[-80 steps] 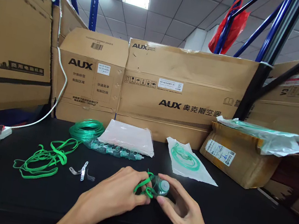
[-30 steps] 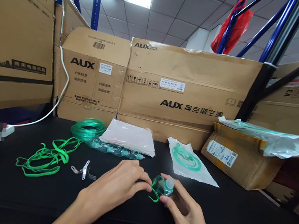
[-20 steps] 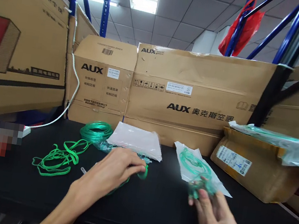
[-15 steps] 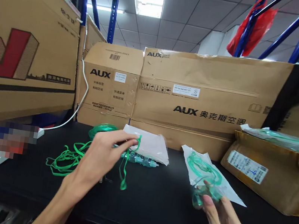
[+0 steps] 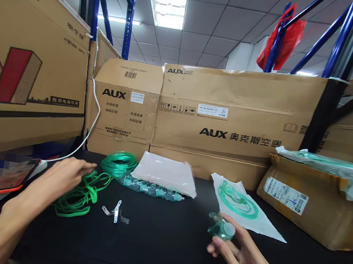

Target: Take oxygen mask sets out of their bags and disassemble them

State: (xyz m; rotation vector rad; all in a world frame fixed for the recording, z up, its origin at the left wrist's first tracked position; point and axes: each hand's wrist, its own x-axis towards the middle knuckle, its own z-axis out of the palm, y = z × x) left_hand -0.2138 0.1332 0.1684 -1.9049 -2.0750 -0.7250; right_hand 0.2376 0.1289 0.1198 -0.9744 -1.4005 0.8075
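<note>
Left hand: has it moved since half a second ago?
Yes. The left hand went left, from above the metal clips to the pile of green straps.

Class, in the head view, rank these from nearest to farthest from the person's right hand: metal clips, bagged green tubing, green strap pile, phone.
From the right hand holding the green mask:
1. bagged green tubing, just behind it.
2. metal clips, mid-table, leftward.
3. green strap pile, farther left, at the left hand.
4. phone, far left.
</note>
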